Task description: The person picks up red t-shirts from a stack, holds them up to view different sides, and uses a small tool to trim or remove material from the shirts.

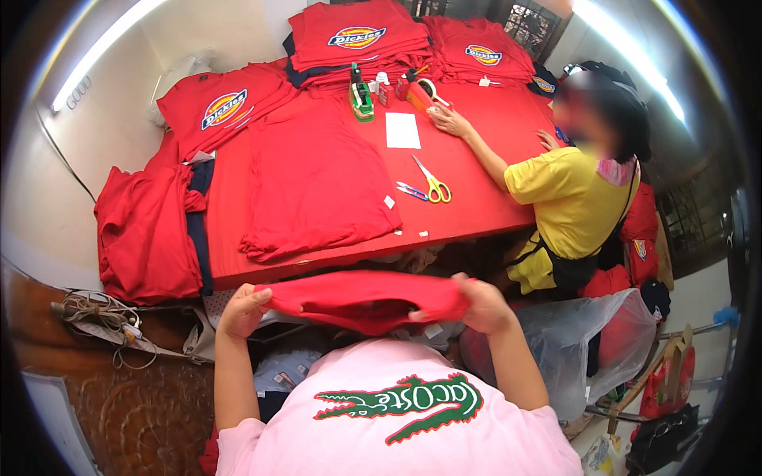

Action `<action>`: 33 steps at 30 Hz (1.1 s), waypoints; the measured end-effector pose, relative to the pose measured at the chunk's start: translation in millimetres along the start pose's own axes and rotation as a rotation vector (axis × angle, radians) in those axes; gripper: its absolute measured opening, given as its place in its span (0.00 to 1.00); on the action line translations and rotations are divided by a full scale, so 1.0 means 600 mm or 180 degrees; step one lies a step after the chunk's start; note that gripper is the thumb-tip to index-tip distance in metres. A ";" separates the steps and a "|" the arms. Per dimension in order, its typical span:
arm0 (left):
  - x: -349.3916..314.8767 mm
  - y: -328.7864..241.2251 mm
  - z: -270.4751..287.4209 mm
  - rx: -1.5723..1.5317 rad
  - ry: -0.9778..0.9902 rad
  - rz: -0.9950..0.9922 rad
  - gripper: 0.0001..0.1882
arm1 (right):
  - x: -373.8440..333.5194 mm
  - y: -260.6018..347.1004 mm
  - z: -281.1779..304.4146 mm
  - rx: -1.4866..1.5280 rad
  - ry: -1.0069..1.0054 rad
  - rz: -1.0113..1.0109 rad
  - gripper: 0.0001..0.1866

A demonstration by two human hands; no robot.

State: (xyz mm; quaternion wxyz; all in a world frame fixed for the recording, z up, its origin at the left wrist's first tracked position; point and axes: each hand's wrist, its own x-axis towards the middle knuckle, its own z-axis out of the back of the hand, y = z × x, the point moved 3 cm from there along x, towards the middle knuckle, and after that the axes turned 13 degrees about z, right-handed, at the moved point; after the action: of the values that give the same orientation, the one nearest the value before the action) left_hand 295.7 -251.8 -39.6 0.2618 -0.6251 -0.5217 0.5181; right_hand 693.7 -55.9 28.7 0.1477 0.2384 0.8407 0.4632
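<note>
A red T-shirt (369, 300) hangs stretched sideways between my hands, just short of the table's front edge. My left hand (243, 311) pinches one end of it, thumb on top. The other end is gripped by my right hand (484, 308). An opening in the cloth gapes toward me between the two hands. Beyond it, a flat red shirt (313, 182) lies spread on the red-covered table (476, 186). Yellow-handled scissors (436, 187) and blue thread snips (412, 191) rest to the right of that shirt.
Stacks of red printed shirts (361, 59) line the table's far side. A green tape dispenser (360, 95) stands near a white paper sheet (402, 130). A co-worker in yellow (571, 198) leans over the right side. Clear plastic (583, 341) and bundled cables (103, 313) lie nearer me.
</note>
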 end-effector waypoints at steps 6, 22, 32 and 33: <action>-0.008 -0.017 -0.027 -0.0503 0.0509 -0.0147 0.28 | 0.025 -0.026 0.058 -0.0835 -0.0582 -0.0627 0.41; 0.014 -0.060 0.101 -0.0733 0.0646 -0.0203 0.19 | 0.155 0.004 0.095 0.0141 0.0576 0.0018 0.28; 0.165 -0.290 0.182 -0.0889 0.1120 -0.1006 0.33 | 0.426 0.130 0.086 0.0231 0.0856 0.0963 0.36; 0.190 -0.313 0.189 -0.1077 0.1035 -0.0997 0.36 | 0.458 0.136 0.086 0.0507 0.0533 0.0807 0.37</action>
State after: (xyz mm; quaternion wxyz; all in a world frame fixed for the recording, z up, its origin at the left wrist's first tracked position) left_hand 110.4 -110.8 43.8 0.3109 -0.6466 -0.6423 0.2698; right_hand 508.0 165.4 63.2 -0.0018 0.3140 0.8473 0.4283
